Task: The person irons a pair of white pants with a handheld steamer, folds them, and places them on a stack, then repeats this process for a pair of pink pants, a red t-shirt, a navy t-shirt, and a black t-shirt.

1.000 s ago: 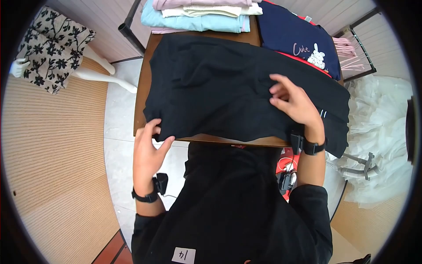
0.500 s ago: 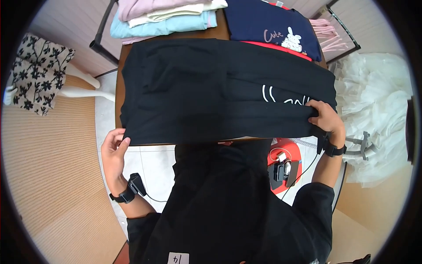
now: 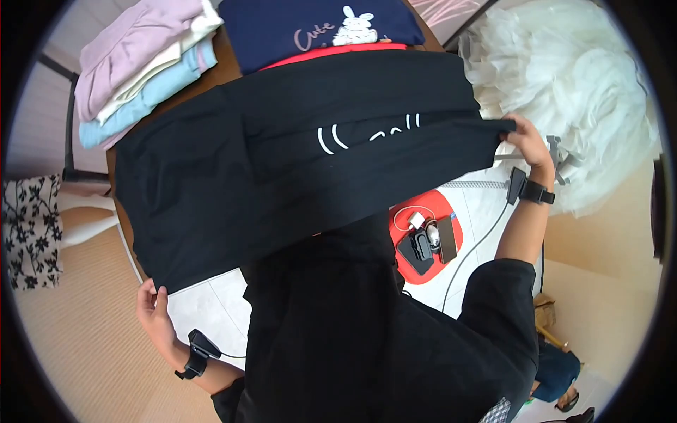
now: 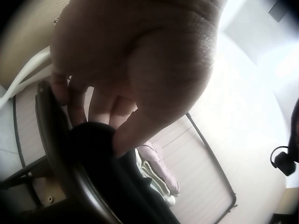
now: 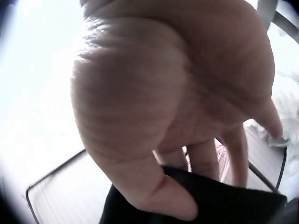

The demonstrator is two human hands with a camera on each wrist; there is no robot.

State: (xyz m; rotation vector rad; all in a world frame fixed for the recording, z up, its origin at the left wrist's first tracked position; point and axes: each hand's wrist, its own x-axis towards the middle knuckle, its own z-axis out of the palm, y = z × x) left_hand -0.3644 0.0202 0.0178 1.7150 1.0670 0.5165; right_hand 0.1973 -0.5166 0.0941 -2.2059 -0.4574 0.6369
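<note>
A black garment [image 3: 204, 190] with a few white printed strokes lies spread lengthwise over the brown table. In the head view my left hand [image 3: 155, 317] pinches its near left corner at the table's edge. The left wrist view shows that thumb and the fingers around the black cloth [image 4: 98, 144]. My right hand [image 3: 529, 148] grips the near right corner, where the cloth is drawn up into a narrow raised strip. The right wrist view has my thumb in front of the black fabric [image 5: 219, 191] and the fingers behind it.
Folded lilac, cream and light blue clothes [image 3: 144, 77] are stacked at the back left. A navy top [image 3: 275, 32] with a rabbit print lies behind the garment. White tulle [image 3: 557, 92] hangs at the right. Below the table, a red stool [image 3: 416, 271] holds small devices and cables.
My right hand has moved out to the garment's right end and lifted that corner. The left hand stays at the left corner. More white print shows, and the head view has turned.
</note>
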